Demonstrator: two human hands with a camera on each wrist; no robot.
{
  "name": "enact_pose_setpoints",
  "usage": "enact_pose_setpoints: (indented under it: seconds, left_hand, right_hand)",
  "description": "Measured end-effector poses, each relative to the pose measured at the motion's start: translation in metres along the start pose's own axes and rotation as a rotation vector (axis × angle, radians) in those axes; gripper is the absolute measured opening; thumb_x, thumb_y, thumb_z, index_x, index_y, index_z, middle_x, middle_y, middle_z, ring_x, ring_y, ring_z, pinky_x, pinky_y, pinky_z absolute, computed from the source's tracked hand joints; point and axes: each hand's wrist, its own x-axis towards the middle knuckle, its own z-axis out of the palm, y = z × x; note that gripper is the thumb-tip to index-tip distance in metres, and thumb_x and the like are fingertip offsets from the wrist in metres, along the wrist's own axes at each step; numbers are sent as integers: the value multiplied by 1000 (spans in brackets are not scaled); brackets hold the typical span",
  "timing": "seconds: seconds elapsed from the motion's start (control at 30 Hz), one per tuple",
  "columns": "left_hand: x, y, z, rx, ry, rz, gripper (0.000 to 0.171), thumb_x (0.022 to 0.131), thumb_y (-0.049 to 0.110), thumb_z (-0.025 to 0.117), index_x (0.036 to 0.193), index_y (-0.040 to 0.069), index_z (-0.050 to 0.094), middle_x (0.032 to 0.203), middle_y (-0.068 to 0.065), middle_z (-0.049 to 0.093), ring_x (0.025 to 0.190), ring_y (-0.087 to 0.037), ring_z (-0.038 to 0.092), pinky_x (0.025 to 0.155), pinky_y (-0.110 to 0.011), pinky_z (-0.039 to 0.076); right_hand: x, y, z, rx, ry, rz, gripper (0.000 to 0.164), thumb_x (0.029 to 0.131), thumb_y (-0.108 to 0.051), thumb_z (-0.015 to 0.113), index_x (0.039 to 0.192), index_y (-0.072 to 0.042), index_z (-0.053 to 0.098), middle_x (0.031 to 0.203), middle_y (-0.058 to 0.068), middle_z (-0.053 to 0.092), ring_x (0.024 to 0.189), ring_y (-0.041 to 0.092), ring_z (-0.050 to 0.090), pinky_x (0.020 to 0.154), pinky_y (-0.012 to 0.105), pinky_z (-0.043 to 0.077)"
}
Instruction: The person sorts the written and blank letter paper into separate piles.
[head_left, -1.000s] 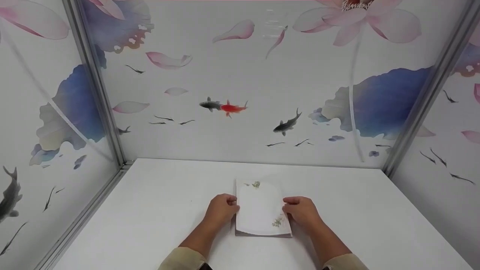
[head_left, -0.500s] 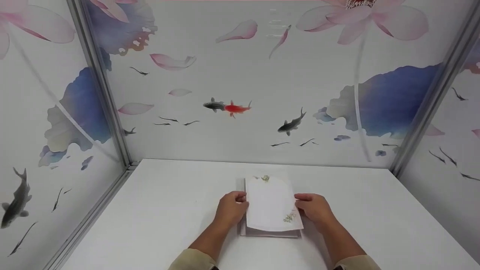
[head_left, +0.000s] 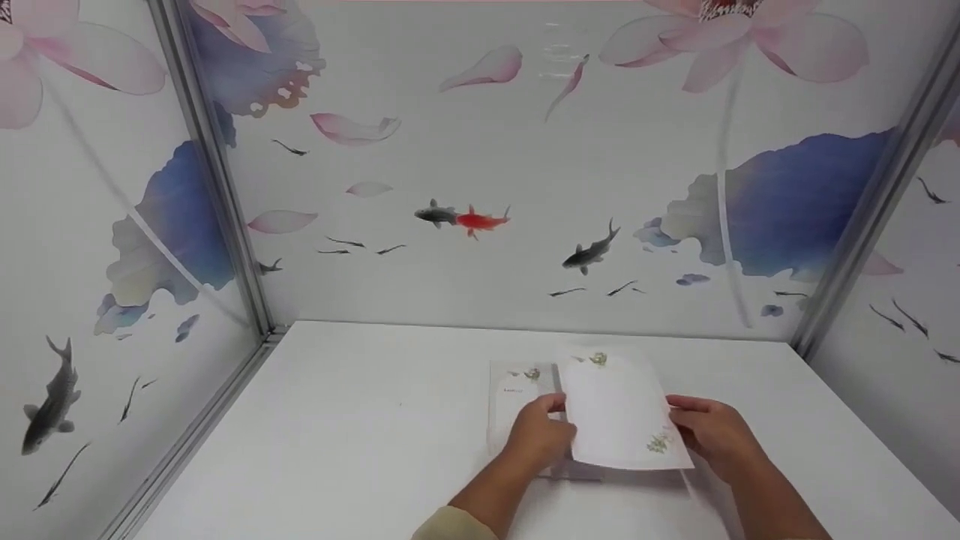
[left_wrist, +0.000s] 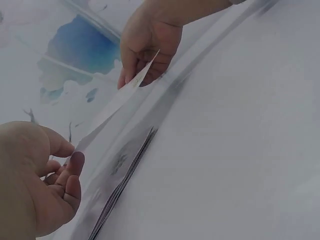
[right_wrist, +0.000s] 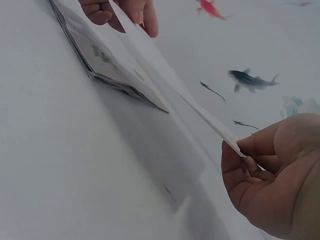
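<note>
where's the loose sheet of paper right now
The loose sheet is right of centre in the head view, held up between the left hand and right hand, partly hiding the layered stack on the table.

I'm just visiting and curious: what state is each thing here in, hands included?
Flower-printed sheet: raised, held by both side edges
Stack: lying on the white table, partly hidden in the head view
Left hand: pinching the sheet's left edge
Right hand: pinching the sheet's right edge
</note>
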Motion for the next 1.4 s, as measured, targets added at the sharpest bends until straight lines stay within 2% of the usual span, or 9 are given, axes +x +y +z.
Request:
enact_pose_setpoints:
  seconds: [0.27,0.53,0.67,0.8,0.87,0.97,1.13,1.23,1.4]
  left_hand:
    - [-6,13,47,-32,-84,20,54,94,2,73,145,15,64,136,-6,66,114,-21,70,99,-41,62]
    - [-10,19,76,-48,-69,53,52,92,3,76,142,13,65,140,-3,63,104,-13,70,88,-31,63]
    - [-10,16,82,-23,-62,94,53,92,3,75,143,12,64,144,-4,62,99,-10,69,85,-27,61]
    - [-9,13,84,21,-72,101,53,91,5,76,143,10,65,141,-8,65,109,-16,70,100,-35,60]
    - [-9,12,84,38,-84,91,53,91,6,76,143,10,64,136,-8,68,119,-21,70,108,-40,57]
    - [-9,11,85,51,-107,74,53,92,7,77,143,10,64,127,-5,72,124,-21,68,112,-42,55]
    - [-9,9,84,62,-132,101,59,90,7,78,147,7,61,110,0,70,110,-15,67,107,-39,57]
    - [-10,9,84,64,-140,116,62,89,6,78,148,5,60,109,-2,71,111,-18,68,108,-40,56]
    - [-14,13,82,69,-149,84,65,90,12,78,151,9,57,134,-8,71,130,-25,68,115,-44,54]
  right_hand:
    - [-3,15,-55,63,1,30,57,105,-15,68,156,2,51,116,-6,74,99,6,69,83,24,61]
    - [-4,23,-84,75,38,58,55,103,-13,70,154,0,54,110,-12,73,95,3,68,81,23,61]
    - [-3,25,-84,15,65,52,59,103,-10,69,157,2,49,126,8,75,101,4,67,79,20,60]
    - [-1,29,-82,-93,77,38,61,102,-11,70,157,3,48,154,21,61,119,12,65,78,15,59]
    - [-1,30,-82,-143,77,38,60,101,-13,71,155,4,50,154,22,60,123,17,65,78,16,59]
    - [-2,31,-81,-206,82,38,57,101,-16,71,151,5,55,145,24,66,114,18,67,78,21,59]
    - [-6,32,-81,-262,84,34,56,101,-22,70,148,6,57,128,19,73,96,14,67,76,28,58]
    - [-8,31,-80,-312,74,26,59,102,-27,70,149,6,56,131,22,71,100,19,68,77,29,59]
    - [-9,27,-77,-375,87,12,66,105,-37,66,152,5,51,150,32,56,115,32,68,82,32,62]
